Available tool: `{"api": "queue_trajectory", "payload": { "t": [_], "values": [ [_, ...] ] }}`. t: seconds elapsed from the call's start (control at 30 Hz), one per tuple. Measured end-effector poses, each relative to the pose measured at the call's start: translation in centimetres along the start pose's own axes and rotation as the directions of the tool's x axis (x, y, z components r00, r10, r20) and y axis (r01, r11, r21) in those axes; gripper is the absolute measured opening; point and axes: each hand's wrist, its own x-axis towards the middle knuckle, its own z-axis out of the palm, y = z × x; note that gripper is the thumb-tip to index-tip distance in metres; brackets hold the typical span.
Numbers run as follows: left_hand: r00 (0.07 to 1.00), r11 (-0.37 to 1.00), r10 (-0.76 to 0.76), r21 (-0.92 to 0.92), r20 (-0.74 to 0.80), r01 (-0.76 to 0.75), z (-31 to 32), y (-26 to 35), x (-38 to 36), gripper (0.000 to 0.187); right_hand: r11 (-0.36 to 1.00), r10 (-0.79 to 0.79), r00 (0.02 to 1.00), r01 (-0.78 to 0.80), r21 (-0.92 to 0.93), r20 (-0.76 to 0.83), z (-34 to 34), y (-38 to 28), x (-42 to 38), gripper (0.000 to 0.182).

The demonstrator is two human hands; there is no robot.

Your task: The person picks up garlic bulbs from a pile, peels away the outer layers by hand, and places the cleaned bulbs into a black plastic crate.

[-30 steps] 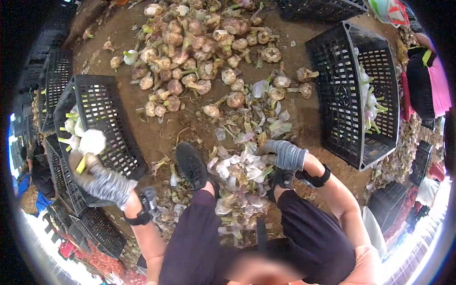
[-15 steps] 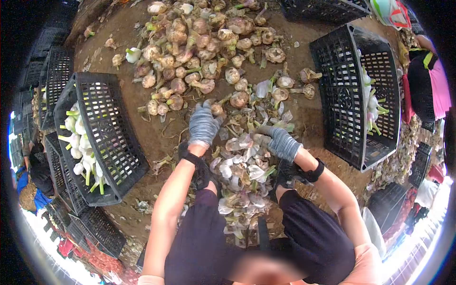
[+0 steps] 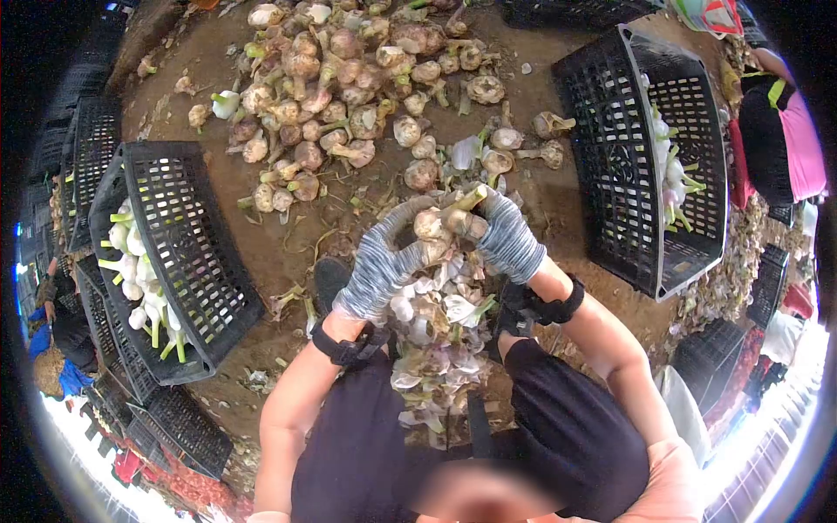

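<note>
Between my gloved hands is a garlic bulb (image 3: 430,226) with dirty outer skin and a short cut stem pointing up to the right. My left hand (image 3: 380,264), in a grey knitted glove, is closed round the bulb from the left. From the other side my right hand (image 3: 509,239), gloved alike, grips near the stem; bare-looking fingertips press against the garlic. Directly below, a heap of peeled garlic skins (image 3: 440,353) lies between my feet. A large pile of unpeeled garlic bulbs (image 3: 336,83) spreads on the ground ahead.
A black crate (image 3: 205,253) holding white, cleaned garlic stands tilted at left. Another black crate (image 3: 610,157) with cleaned garlic is at right. More crates (image 3: 183,427) are stacked at the left edge. A person in pink and black (image 3: 780,144) is at far right.
My left hand has picked up a garlic bulb from the pile's near edge and drawn it back toward me. My right hand has risen from the skins to meet it.
</note>
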Motion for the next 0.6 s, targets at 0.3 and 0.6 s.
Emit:
{"api": "queue_trajectory", "payload": {
  "t": [0.3,0.6],
  "values": [
    [0.987,0.974,0.158,0.167,-0.036,-0.15,0.2,-0.7,0.1,0.056,0.986,-0.075,0.997,0.074,-0.146,0.002,-1.0,-0.5,-0.4,0.018],
    [0.629,0.242,-0.268,-0.581,0.73,0.777,-2.0,-1.8,0.8,0.047,0.973,-0.034,0.989,0.065,-0.223,0.141,-1.3,-0.6,-1.8,0.022]
  ]
}}
